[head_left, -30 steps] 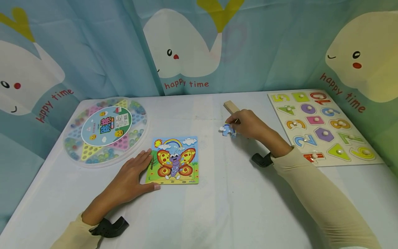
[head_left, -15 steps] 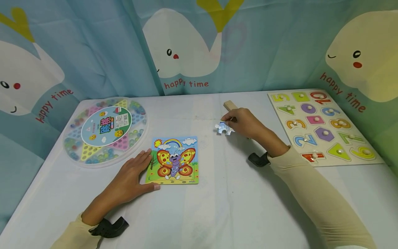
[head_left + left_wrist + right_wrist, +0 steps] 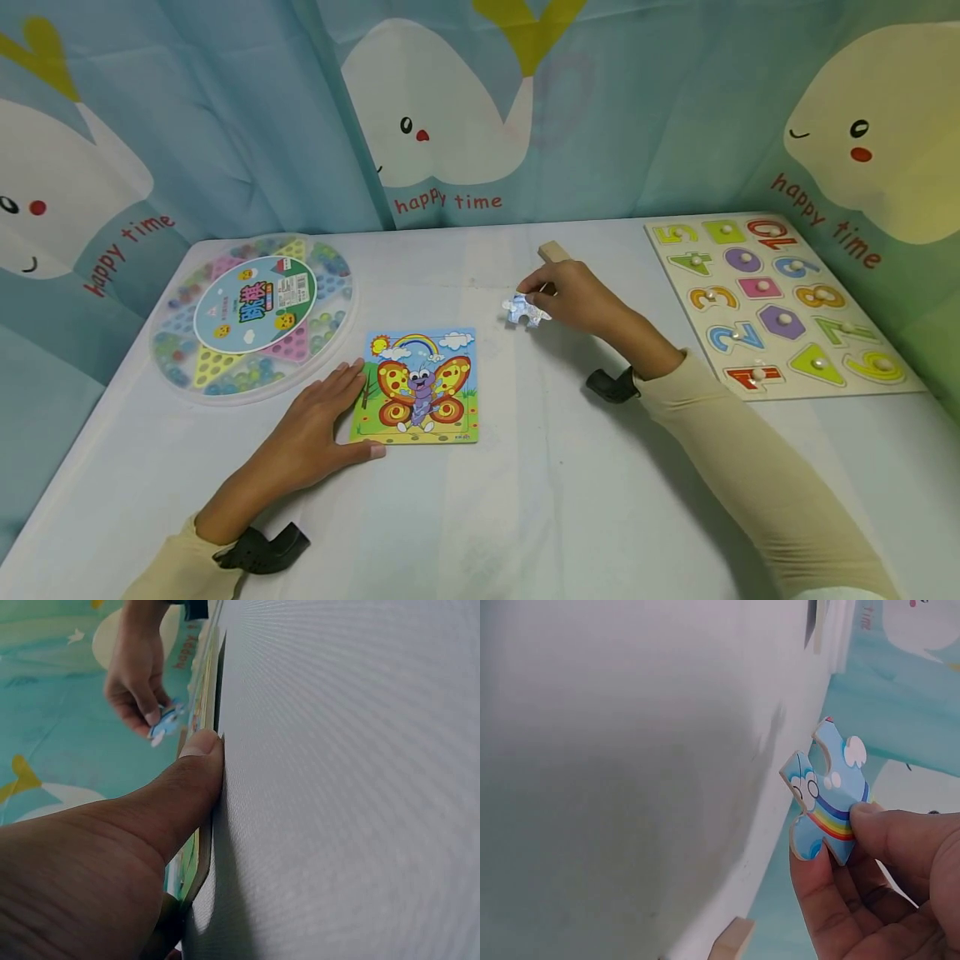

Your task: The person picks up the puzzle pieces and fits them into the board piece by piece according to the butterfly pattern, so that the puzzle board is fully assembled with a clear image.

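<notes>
A square butterfly puzzle (image 3: 422,387) lies flat on the white table. My left hand (image 3: 318,429) rests against its left side, the fingers extended along the left edge and the thumb at the lower edge. In the left wrist view the thumb (image 3: 184,776) presses on the puzzle's side. Right of and behind the puzzle, my right hand (image 3: 573,296) pinches a jigsaw piece (image 3: 525,310) just above the table. Up close in the right wrist view, the jigsaw piece (image 3: 829,799) is light blue with a rainbow stripe and white clouds, held between thumb and fingers.
A wooden block (image 3: 553,252) lies just behind my right hand, partly hidden by it. At the right is a number-and-shape peg board (image 3: 716,321); at the back left, a round marble game set (image 3: 255,304). A whale-print curtain (image 3: 450,100) hangs behind the table.
My right hand has moved left with the jigsaw piece, towards the butterfly puzzle, and the piece has tilted so that it catches the light. My left hand has stayed in place.
</notes>
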Tool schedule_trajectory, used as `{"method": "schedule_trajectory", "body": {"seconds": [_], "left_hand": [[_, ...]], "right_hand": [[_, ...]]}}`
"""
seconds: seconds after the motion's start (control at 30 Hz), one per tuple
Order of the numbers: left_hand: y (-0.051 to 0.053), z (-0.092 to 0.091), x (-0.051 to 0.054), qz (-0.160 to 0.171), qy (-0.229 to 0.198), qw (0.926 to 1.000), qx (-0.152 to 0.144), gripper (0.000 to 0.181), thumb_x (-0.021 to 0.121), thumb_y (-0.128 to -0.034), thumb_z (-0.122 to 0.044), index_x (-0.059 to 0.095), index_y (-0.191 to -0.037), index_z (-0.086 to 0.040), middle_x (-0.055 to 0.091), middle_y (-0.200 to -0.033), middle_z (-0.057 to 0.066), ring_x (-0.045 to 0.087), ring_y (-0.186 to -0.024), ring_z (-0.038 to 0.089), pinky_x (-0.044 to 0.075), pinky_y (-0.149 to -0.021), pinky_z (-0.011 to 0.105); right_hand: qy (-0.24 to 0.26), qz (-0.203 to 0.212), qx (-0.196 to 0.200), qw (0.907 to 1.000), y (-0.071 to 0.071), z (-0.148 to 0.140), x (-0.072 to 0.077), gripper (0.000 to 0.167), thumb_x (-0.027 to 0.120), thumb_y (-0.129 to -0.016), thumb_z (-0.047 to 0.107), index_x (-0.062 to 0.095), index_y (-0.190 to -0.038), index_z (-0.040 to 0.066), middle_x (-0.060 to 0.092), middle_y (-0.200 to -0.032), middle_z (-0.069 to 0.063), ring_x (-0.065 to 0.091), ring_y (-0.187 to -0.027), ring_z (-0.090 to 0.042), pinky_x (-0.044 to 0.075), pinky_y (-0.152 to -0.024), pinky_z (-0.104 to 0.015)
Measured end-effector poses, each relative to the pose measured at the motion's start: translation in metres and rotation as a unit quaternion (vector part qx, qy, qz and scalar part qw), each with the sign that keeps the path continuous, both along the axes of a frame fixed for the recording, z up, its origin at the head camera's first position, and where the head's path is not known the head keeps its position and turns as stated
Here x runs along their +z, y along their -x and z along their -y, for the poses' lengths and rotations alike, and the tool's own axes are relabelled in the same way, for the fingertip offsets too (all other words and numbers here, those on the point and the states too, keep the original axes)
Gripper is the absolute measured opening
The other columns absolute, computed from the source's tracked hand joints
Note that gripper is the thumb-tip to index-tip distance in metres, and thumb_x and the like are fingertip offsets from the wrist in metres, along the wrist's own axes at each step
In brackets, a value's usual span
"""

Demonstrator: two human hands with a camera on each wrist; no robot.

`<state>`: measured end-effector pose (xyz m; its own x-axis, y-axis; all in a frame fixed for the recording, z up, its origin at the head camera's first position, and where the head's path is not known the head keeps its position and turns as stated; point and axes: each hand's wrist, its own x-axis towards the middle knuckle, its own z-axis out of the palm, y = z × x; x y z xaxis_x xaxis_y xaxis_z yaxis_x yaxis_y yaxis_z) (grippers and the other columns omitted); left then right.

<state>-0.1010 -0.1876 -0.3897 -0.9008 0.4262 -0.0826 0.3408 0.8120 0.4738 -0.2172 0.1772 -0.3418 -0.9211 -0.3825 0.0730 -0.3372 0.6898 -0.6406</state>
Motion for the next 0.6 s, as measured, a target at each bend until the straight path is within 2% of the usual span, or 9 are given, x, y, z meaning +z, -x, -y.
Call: {"method": "schedule_trajectory", "body": {"seconds": [0.23, 0.6], "left_hand": [[0.000, 0.001, 0.000, 0.000, 0.002, 1.0000, -0.001, 0.102, 0.079, -0.0746, -0.051, 0.034, -0.149, 0.001, 0.023, -0.159, 0.011, 0.014, -0.146, 0.032, 0.012, -0.115, 0.055], [0.001, 0.001, -0.001, 0.001, 0.003, 1.0000, -0.002, 0.103, 0.079, -0.0745, -0.053, 0.033, -0.150, 0.000, 0.022, -0.160, 0.010, 0.013, -0.147, 0.031, 0.012, -0.115, 0.055]], "right_hand": [[0.010, 0.000, 0.007, 0.9999, 0.001, 0.014, 0.000, 0.015, 0.062, -0.091, -0.003, 0.072, -0.103, -0.003, 0.070, -0.100, -0.013, 0.059, -0.085, -0.023, 0.049, -0.069, -0.032], [0.016, 0.004, 0.030, 0.9994, 0.000, 0.037, 0.005, 0.016, 0.062, -0.092, -0.001, 0.073, -0.104, 0.000, 0.071, -0.100, -0.009, 0.058, -0.082, -0.020, 0.049, -0.067, -0.030]]}}
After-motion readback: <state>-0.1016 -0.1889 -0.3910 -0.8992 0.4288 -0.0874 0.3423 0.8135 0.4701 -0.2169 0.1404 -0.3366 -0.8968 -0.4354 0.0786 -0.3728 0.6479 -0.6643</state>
